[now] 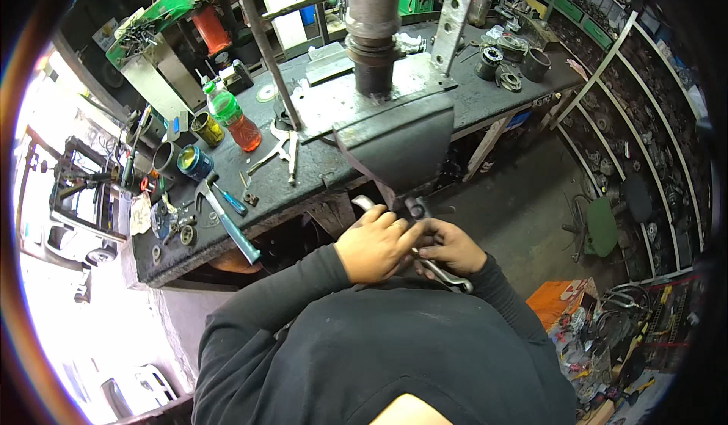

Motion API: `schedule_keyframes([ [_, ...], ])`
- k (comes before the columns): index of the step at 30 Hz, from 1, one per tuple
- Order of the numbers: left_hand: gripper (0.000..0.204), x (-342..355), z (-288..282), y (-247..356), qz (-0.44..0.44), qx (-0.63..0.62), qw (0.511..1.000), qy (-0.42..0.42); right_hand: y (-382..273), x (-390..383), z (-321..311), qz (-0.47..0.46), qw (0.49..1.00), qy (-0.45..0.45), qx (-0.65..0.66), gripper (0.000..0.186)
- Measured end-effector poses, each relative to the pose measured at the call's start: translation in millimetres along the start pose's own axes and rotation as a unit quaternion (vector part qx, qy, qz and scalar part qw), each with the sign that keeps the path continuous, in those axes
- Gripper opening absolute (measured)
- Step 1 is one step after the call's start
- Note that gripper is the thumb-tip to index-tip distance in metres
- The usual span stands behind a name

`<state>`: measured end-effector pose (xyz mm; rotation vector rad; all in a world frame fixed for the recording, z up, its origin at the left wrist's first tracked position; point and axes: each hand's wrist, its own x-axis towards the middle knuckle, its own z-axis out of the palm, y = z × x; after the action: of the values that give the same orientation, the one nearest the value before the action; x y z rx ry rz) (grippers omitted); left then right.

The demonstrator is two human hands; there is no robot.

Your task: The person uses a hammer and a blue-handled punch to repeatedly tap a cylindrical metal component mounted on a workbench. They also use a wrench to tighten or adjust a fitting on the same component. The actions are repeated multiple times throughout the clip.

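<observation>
My left hand [376,246] and my right hand [453,249] meet in front of my chest, both closed around what looks like a gear puller [456,280]. One silver curved arm of it sticks out past my right hand, and a second hooked end shows above my left fingers. A dark round part stands up between the hands; my fingers hide the rest. Just beyond them is the grey curved metal plate [398,146] on the press. Left of the press, another silver tool with several arms [284,152] lies on the dark workbench [326,173].
A blue-handled hammer [227,220] overhangs the bench's front edge beside a small screwdriver [230,199]. Behind them stand a blue tin [195,163] and a green-topped bottle of red liquid [233,119]. Parts-filled shelves [644,133] line the right; a green chair [601,226] stands before them.
</observation>
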<state>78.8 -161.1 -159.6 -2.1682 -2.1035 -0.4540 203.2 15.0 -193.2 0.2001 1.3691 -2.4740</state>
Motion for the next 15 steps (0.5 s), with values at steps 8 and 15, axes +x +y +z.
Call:
schedule_keyframes([
  [8,0.030,88,-14,8,0.086,0.060,0.970,0.219,-45,-109,-16,-0.327,0.943,-0.029,-0.056,0.071],
  [15,0.026,141,-71,-21,0.121,0.054,0.942,0.309,-99,-69,-11,-0.663,0.695,-0.030,-0.276,0.042],
])
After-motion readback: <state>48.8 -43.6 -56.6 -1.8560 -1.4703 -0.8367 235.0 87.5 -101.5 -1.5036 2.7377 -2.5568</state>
